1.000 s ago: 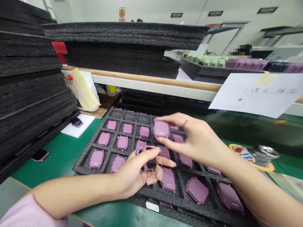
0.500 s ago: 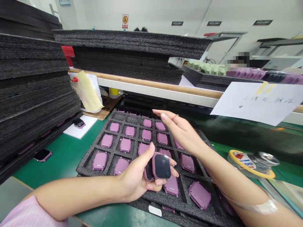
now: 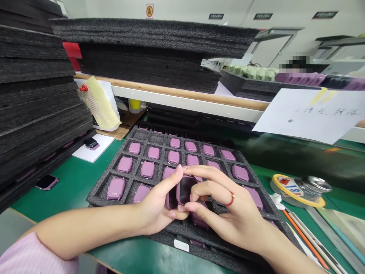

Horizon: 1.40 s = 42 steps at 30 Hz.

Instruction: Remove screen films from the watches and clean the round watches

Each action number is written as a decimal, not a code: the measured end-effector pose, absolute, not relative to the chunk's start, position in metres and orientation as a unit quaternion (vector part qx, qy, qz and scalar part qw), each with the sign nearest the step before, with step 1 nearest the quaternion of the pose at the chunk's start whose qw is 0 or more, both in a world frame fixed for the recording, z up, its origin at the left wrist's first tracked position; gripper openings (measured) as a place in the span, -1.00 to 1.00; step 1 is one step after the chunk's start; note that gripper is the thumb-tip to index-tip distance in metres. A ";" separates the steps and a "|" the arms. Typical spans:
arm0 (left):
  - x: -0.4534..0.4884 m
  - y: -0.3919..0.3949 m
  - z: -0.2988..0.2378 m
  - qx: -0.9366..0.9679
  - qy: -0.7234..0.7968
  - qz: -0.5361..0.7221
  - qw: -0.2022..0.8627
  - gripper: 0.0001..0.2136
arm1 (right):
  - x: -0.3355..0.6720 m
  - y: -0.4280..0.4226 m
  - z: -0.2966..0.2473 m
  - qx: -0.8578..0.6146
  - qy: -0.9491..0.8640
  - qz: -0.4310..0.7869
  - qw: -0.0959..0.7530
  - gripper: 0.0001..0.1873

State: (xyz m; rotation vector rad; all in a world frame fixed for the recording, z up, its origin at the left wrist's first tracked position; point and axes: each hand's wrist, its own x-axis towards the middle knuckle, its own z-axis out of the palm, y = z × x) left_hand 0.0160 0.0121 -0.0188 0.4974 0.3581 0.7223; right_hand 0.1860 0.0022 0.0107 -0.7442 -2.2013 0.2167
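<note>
My left hand (image 3: 155,211) is closed around two purple smartwatch bodies without straps, over the black foam tray (image 3: 95,192). The front smartwatch (image 3: 184,189) shows its dark screen; the second smartwatch (image 3: 172,199) lies partly behind it. My right hand (image 3: 236,213), with a red band on one finger, has its fingers curled onto the right edge of the front smartwatch. Its fingertips partly cover the screen. Below, more purple smartwatch bodies (image 3: 116,188) lie back side up in the tray's square compartments.
Tall stacks of black foam trays (image 3: 42,91) rise at the left, with more on the shelf (image 3: 171,93) ahead. A lone smartwatch (image 3: 47,182) lies on the green table at left. Right of the tray are a dispenser bottle (image 3: 299,190) and several thin tools (image 3: 306,236).
My right hand has come down and toward me from above the tray's far part, its stretched fingers now bent onto the front smartwatch. The left hand keeps both smartwatches. The view has shifted slightly.
</note>
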 end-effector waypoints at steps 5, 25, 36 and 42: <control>0.016 0.011 -0.017 0.236 0.193 0.326 0.895 -0.53 | 0.187 -0.002 0.012 -0.321 -0.791 0.097 0.512 -0.88; 0.016 0.008 -0.016 0.235 0.215 0.307 0.897 -0.49 | 0.207 -0.014 0.011 -0.253 -0.864 0.046 0.434 -0.62; 0.018 0.003 -0.014 0.342 0.252 0.346 0.836 -0.48 | 0.190 -0.012 0.002 -0.317 -0.852 0.020 0.416 -0.34; 0.019 0.003 -0.014 0.346 0.259 0.350 0.831 -0.47 | 0.188 -0.012 0.003 -0.343 -0.823 0.130 0.434 -0.51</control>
